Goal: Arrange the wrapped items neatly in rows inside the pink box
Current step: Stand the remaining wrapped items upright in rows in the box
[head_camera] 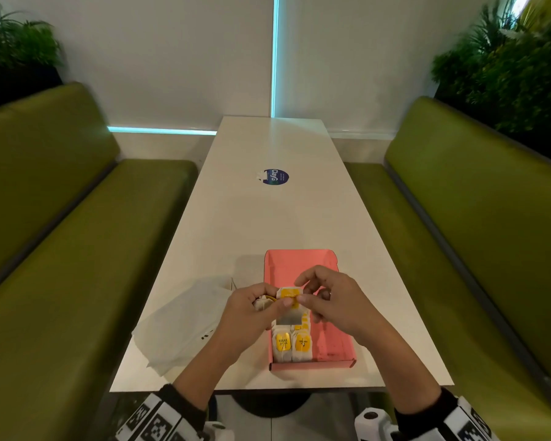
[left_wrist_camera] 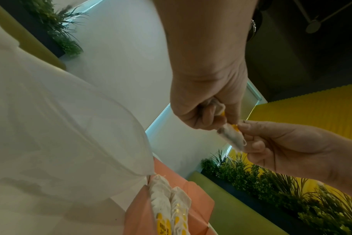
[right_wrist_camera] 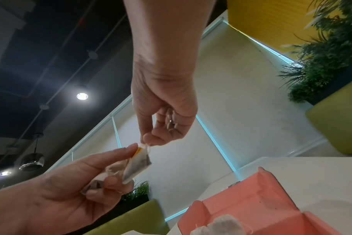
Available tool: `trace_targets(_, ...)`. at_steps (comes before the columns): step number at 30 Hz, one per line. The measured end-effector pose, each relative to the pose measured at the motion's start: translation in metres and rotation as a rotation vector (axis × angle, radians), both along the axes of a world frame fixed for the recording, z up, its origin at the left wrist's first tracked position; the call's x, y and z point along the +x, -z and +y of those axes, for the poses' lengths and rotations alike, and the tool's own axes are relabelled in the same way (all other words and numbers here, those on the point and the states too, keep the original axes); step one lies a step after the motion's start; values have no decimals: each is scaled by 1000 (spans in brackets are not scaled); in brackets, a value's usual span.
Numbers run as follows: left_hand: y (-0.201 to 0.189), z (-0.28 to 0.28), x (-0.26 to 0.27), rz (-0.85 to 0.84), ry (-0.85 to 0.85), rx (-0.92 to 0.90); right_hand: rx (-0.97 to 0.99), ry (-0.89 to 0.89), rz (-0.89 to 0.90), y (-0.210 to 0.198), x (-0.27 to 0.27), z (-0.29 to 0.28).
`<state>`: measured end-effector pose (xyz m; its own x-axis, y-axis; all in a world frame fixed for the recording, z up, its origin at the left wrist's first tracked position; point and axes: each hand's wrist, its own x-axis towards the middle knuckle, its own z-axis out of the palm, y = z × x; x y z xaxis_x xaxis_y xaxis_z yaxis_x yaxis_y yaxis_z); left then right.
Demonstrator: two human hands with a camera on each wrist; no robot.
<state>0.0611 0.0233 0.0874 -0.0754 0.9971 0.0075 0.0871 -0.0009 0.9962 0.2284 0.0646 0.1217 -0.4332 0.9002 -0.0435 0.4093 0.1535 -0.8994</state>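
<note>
Though dim, white table (head_camera: 268,218), green benches (head_camera: 77,233)

The box (head_camera: 331,329) looks like matt pink card. Beside it lies a thin, translucent white bag (head_camera: 185,319). The table (head_camera: 268,218) is smooth and slightly glossy; the benches (head_camera: 77,249) are smooth green upholstery.

The pink box (head_camera: 299,262) is made of card and lies open on the table, its lid flat at the 12 o'clock end. Two white tea bags (head_camera: 292,345) with yellow tags lie flat side by side at the 6 o'clock end, on the 9 o'clock side. More bags are lined up behind them toward 12 o'clock. The 3 o'clock side is bare. One more tea bag (head_camera: 288,302) is held up over the box, with extra bags bunched at its 9 o'clock side.
</note>
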Motion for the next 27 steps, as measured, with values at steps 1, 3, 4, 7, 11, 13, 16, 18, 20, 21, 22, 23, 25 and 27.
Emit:
trace_targets(1,1,0,0,2,-16,1,11,-1,-25,1,1,0)
trace_targets(3,3,1,-1,5,-59,-2,19,-20,-81,3,2,1)
trace_targets(4,4,1,-2,6,-82,-6,17,-25,-92,3,3,1)
trace_targets(7,8,3,-5,51,-144,1,18,-24,-75,-1,6,1)
trace_targets(11,10,4,-4,143,-189,53,1,-110,-43,-7,6,-2)
trace_targets(13,10,4,-4,160,-228,85,6,-123,-83,-6,5,-2)
trace_targets(16,11,3,-2,168,-276,144,50,-31,-122,-2,2,0)
trace_targets(18,13,1,1,158,-285,196,114,33,-226,2,-1,2)
trace_targets(20,17,0,3,175,-286,288,172,48,-348,6,-6,2)
trace_targets(21,19,-1,3,205,-283,352,196,44,-402,8,-9,2)
trace_targets(22,20,-2,4,246,-275,420,220,38,-443,9,-11,2)
trace_targets(23,20,-3,4,286,-268,478,241,34,-473,10,-12,1)
trace_targets(25,20,-4,6,329,-269,549,257,55,-494,13,-15,0)
trace_targets(27,22,-4,7,334,-273,584,269,102,-467,12,-17,-1)
